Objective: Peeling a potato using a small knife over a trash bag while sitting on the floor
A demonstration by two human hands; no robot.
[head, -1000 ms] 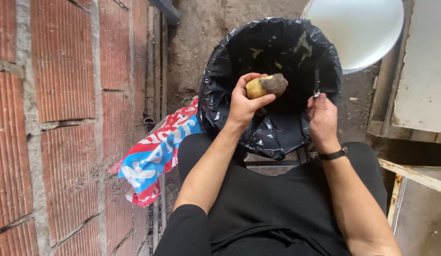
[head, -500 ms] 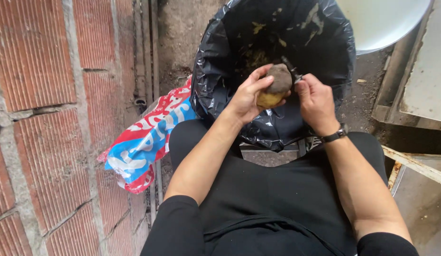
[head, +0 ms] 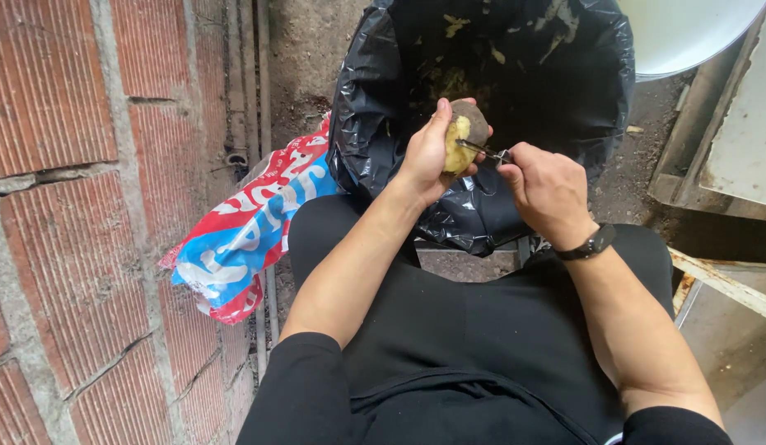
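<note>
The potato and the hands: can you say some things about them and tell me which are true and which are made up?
1. The left hand holds a partly peeled potato. True.
2. The right hand is empty. False: it holds a metal peeler against the potato.
3. The hands are over a bin lined with a black bag. True.
4. A watch sits on the left wrist. False: the black wristband is on the right wrist.
5. A red, white and blue bag lies by the brick wall. True.

left hand (head: 428, 152) grip closed, right hand (head: 548, 191) fisted, forearms extended
</note>
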